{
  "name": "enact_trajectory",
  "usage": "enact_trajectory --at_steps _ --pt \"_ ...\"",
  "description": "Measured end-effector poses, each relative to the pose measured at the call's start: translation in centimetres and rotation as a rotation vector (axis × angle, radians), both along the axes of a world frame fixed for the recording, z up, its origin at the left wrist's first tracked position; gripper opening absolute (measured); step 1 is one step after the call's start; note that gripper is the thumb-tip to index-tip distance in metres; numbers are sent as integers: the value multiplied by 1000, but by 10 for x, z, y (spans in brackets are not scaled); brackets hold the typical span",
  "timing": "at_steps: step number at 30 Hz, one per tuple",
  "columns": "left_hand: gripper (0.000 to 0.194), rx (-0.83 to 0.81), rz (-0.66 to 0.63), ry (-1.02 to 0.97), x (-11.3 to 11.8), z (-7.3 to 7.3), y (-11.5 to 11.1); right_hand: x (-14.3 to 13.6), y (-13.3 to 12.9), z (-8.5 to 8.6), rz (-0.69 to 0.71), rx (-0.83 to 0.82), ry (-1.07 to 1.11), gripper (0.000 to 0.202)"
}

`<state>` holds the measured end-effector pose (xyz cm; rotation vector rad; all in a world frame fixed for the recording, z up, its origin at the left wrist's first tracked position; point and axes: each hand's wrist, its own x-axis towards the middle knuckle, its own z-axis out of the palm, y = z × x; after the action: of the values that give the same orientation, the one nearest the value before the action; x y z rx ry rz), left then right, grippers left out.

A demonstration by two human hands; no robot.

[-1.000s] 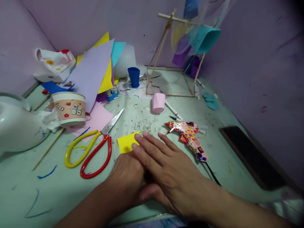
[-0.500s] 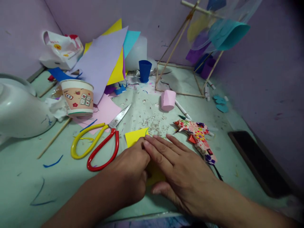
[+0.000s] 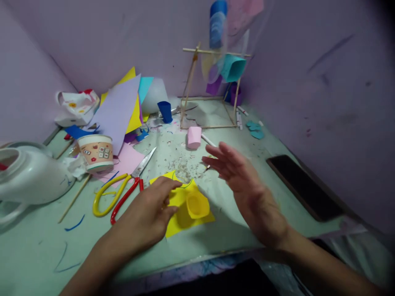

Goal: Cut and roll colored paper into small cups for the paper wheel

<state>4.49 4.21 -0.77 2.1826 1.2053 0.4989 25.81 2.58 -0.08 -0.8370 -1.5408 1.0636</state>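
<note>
The yellow sheet (image 3: 182,194) lies near the front edge of the bench (image 3: 222,232), with a strip of green surface between them. More bare surface shows to its right, as far as the dark phone (image 3: 304,187), which lies at a slant near the right wall. The yellow cup (image 3: 197,204) sits on the sheet, near its right edge.

The left hand (image 3: 151,205) is over the left part of the sheet, fingers loosely curled and released; whether it touches the paper cannot be told. The right hand (image 3: 249,193) is released too, raised and open to the right of the sheet.

One pair of scissors (image 3: 135,174), with one yellow and one red handle, lies left of the sheet, its lower part hidden by the left arm. One pink cup (image 3: 194,137) and one dark blue cup (image 3: 166,112) stand behind the sheet. One printed bowl (image 3: 96,152) and one white jug (image 3: 43,176) are farther left, the jug on its side. One stick frame (image 3: 210,126) stands behind the sheet, near the rear wall.

The bench top is pale green, marked and scuffed, in a corner of purple walls (image 3: 123,33).
</note>
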Motion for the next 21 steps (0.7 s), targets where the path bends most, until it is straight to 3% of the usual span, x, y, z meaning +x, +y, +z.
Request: enact_trajectory --at_steps 3,7,10,13,15,17,19,21 --pt "25 243 -4 -128 6 9 -8 8 -6 -9 -185 -26 261 42" --pt "29 470 -157 3 22 3 -17 14 -15 -19 -289 -30 375 31" --pt "19 533 -188 6 26 -5 -12 17 -17 -22 -275 -53 388 29" --pt "16 528 -83 -88 20 -4 -4 17 -13 -21 -273 -108 463 27" --pt "15 542 49 -216 14 0 -1 12 -9 -19 -232 -259 601 31" --pt "17 580 140 -359 8 2 -2 2 -4 -17 -106 -522 779 39" --pt "20 628 122 -420 4 2 -5 -12 0 -16 67 -796 914 45" --pt "20 673 50 -378 3 -1 -9 -24 2 -14 205 -963 994 48"
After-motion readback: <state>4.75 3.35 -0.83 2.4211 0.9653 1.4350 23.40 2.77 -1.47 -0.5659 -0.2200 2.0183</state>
